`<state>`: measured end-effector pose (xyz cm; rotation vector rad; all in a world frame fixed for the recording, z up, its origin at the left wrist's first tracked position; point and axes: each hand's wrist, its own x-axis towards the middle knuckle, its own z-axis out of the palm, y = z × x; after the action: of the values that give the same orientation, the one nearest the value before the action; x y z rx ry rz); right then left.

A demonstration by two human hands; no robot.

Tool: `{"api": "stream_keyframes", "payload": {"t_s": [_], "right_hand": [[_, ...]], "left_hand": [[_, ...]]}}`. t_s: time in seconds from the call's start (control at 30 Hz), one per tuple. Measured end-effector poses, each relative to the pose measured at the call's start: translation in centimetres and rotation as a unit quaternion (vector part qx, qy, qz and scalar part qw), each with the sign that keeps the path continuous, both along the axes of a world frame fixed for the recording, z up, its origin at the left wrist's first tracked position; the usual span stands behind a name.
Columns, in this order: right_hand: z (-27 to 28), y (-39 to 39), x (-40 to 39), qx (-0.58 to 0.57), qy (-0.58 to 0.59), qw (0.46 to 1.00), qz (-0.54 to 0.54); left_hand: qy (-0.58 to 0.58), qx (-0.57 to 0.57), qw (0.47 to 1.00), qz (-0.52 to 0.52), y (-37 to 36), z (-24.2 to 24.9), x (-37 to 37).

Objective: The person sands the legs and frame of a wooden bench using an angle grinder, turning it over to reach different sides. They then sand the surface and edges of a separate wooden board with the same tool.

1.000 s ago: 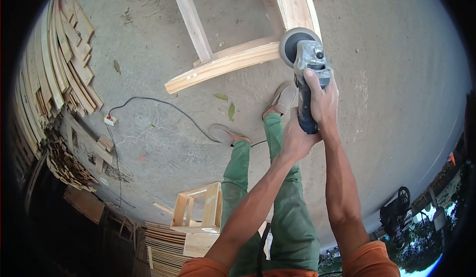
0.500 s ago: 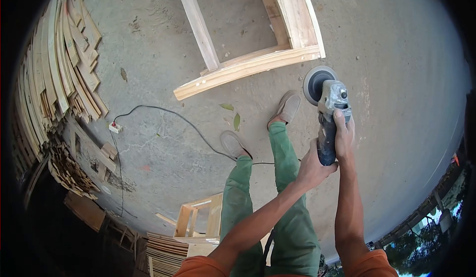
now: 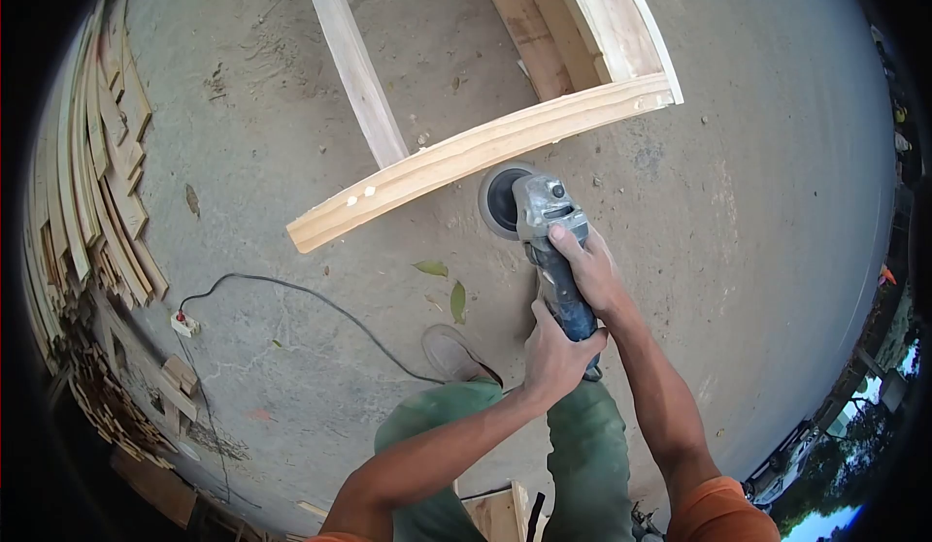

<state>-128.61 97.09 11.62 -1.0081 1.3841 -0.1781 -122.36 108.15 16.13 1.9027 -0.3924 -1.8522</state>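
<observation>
An angle grinder [image 3: 555, 251] with a round grey disc [image 3: 502, 200] is held in both hands in front of my legs. My left hand [image 3: 561, 353] wraps round the rear of its dark blue body. Farther forward, my right hand [image 3: 589, 268] grips the body behind the metal head, thumb on top. The disc sits right by the near edge of a curved wooden rail [image 3: 485, 149], overlapping it slightly in this view. That rail is the near side of a wooden frame, joined to a crossbar [image 3: 354, 66] and a wide side board [image 3: 616, 18].
A black cord [image 3: 320, 295] runs across the concrete floor to a white socket block [image 3: 184, 324] at left. Stacked wooden slats [image 3: 83, 154] line the left side. Green leaves [image 3: 458, 301] lie near my shoe [image 3: 451, 353]. Another wooden piece [image 3: 495, 515] stands behind my legs.
Both hands have carried the angle grinder left, bringing its disc from beyond the frame's right corner to the middle of the rail. My legs have shifted, and the view has moved a little.
</observation>
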Motion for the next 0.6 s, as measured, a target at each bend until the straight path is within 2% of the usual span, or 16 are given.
{"api": "stream_keyframes", "payload": {"t_s": [0.1,0.23,0.37,0.43,0.5,0.57,0.6], "right_hand": [[-1.0,-1.8,0.2,0.024,-0.039,0.999,-0.008],[-2.1,-3.8,-1.9,0.011,-0.077,0.997,-0.012],[-2.4,-4.3,-7.2,0.076,-0.057,0.994,-0.051],[-1.9,-3.7,-8.7,0.054,-0.057,0.995,-0.061],[-2.2,-3.1,-10.0,0.021,-0.057,0.996,-0.069],[-3.8,-2.5,-11.1,-0.028,-0.056,0.994,-0.088],[-4.8,-2.2,-12.2,-0.031,-0.051,0.994,-0.092]], "left_hand": [[-0.009,-0.010,0.999,-0.038,-1.2,-2.1,0.3],[-0.040,-0.090,0.990,-0.100,-2.5,-5.0,-1.0],[0.016,-0.121,0.976,-0.181,-3.2,-4.7,-2.3],[0.034,-0.173,0.949,-0.262,-3.5,-5.3,-2.4],[0.029,-0.209,0.935,-0.284,-4.1,-6.8,-1.7],[0.072,-0.251,0.884,-0.387,-5.1,-8.8,-1.2],[0.072,-0.276,0.869,-0.404,-5.3,-9.6,-1.1]]}}
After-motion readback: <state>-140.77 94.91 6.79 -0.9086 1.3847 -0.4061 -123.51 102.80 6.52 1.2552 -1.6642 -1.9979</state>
